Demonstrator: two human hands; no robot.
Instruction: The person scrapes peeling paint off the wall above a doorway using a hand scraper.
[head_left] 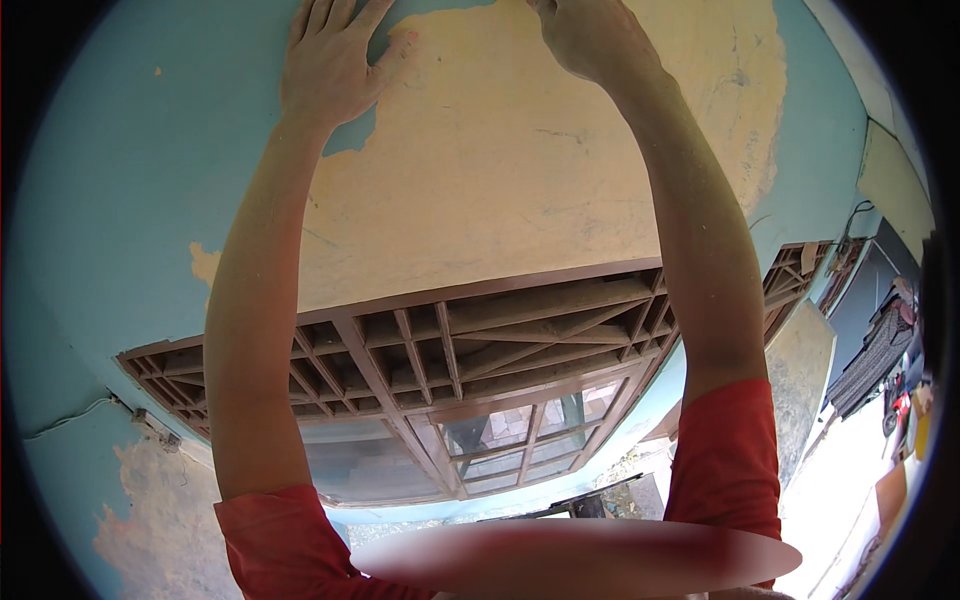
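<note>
Both my arms, in red sleeves, reach up to a wall with teal paint (170, 180). A large patch of the wall is bare of teal and shows a yellowish layer (490, 170) with ragged edges. My left hand (335, 60) lies flat on the wall at the patch's upper left edge, fingers spread and holding nothing. Near the patch's top, my right hand (595, 40) is curled closed. Its fingertips run into the upper edge of the view, so whatever they grip is hidden.
Below the patch is a brown wooden vent lattice (520, 330) above window panes (500, 430). A thin cable (75, 420) runs along the wall at the left. Smaller peeled areas (165, 510) show at lower left. Clothes (875, 350) hang at the far right.
</note>
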